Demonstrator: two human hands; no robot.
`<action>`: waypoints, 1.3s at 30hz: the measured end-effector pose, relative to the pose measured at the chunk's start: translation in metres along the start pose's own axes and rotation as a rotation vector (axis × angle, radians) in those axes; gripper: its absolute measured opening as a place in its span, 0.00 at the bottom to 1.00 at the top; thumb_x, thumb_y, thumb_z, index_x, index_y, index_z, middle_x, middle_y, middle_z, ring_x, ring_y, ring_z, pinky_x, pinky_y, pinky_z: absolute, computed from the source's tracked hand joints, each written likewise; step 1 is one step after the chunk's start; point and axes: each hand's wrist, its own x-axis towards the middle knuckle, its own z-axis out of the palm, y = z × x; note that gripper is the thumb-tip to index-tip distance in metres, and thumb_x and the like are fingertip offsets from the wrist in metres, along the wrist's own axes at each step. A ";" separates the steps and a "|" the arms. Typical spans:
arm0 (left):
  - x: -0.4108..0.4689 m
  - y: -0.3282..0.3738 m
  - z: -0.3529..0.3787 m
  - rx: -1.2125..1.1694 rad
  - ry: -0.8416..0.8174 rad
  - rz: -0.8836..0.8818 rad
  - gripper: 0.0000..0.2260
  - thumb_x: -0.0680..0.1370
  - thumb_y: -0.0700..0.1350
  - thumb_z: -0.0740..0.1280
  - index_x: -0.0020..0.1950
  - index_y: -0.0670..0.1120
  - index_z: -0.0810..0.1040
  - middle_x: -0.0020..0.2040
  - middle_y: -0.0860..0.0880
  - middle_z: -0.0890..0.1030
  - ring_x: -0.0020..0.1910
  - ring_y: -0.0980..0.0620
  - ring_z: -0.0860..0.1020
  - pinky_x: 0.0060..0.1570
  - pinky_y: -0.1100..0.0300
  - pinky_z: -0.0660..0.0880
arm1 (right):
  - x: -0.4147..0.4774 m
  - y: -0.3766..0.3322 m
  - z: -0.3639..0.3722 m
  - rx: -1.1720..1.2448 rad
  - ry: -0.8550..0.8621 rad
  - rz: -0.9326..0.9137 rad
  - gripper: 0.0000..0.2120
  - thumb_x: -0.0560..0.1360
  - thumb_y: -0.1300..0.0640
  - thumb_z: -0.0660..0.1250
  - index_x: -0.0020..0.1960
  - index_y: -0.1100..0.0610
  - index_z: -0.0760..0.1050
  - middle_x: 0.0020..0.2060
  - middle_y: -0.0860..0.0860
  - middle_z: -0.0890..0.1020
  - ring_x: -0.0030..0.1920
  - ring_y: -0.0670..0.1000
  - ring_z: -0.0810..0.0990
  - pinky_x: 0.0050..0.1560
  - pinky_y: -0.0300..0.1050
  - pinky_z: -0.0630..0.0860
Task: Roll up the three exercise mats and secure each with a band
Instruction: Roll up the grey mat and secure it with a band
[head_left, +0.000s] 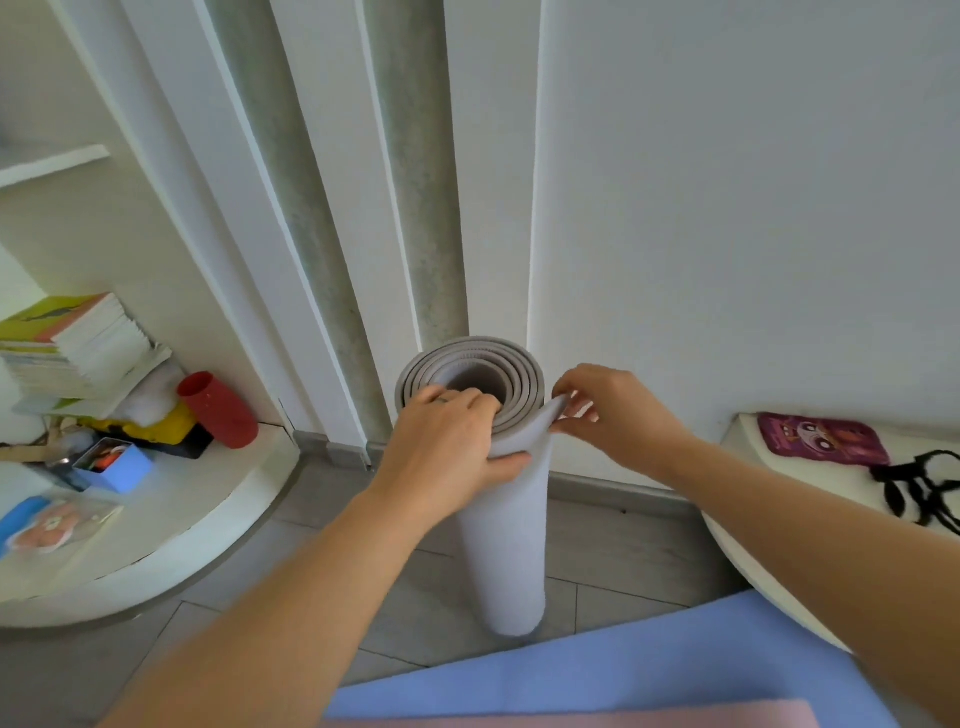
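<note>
A grey exercise mat (511, 545) stands rolled up on end on the tiled floor, close to the wall. My left hand (447, 441) grips the top of the roll, with fingers over its rim and the thumb on the outer layer. My right hand (613, 410) pinches the loose outer edge of the mat at the top right of the roll. A blue mat (649, 670) lies flat on the floor at the bottom, with a pink mat (571, 717) on top of it at the frame's lower edge. No band around the roll is visible.
A curved white shelf (208, 519) at the left holds books, a red cylinder (218, 410), a small blue box and clutter. At the right a white rounded surface (753, 519) carries a purple pouch (821, 439) and black cords. Vertical white panels rise behind the roll.
</note>
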 end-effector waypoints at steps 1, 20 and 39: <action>0.006 0.006 0.000 -0.015 0.011 -0.001 0.21 0.70 0.64 0.61 0.46 0.47 0.78 0.39 0.53 0.79 0.38 0.51 0.78 0.49 0.59 0.67 | -0.004 0.002 -0.003 0.007 0.051 0.025 0.09 0.72 0.61 0.72 0.52 0.58 0.77 0.45 0.47 0.76 0.43 0.47 0.79 0.46 0.40 0.77; 0.167 0.259 0.105 -0.020 0.029 -0.147 0.19 0.70 0.61 0.69 0.38 0.45 0.72 0.34 0.49 0.78 0.35 0.47 0.78 0.48 0.54 0.69 | -0.094 0.234 -0.061 0.430 0.312 0.571 0.15 0.80 0.59 0.60 0.66 0.57 0.72 0.62 0.52 0.77 0.62 0.50 0.75 0.57 0.41 0.71; 0.219 0.274 0.154 0.126 0.249 -0.056 0.24 0.62 0.59 0.73 0.29 0.47 0.61 0.23 0.52 0.63 0.23 0.50 0.63 0.37 0.60 0.71 | -0.153 0.384 -0.047 -0.075 0.018 0.885 0.17 0.80 0.59 0.58 0.67 0.57 0.72 0.65 0.54 0.72 0.62 0.55 0.73 0.63 0.49 0.68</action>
